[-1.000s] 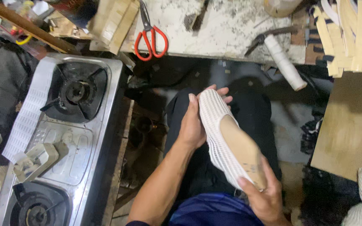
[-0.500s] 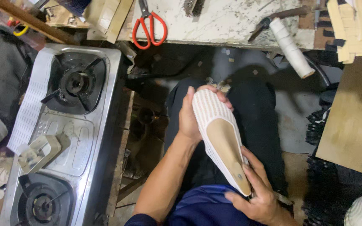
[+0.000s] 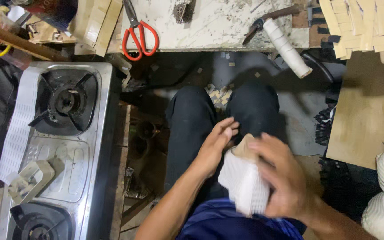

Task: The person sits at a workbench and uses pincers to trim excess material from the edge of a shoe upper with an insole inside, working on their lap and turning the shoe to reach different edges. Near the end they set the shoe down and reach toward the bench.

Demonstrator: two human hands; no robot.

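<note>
Gripping a white woven shoe upper [image 3: 244, 184], right hand [image 3: 285, 178] clasped over it, left hand [image 3: 216, 149] seemingly cupping its side

Dim scene; bright light on the top surface [image 3: 227, 26], glare on stove [image 3: 90, 169], right hand [image 3: 281, 178] motion-blurred.

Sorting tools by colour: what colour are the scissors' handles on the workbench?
Red; the scissors show clearly in the head view, lying at the bench's edge.
</note>
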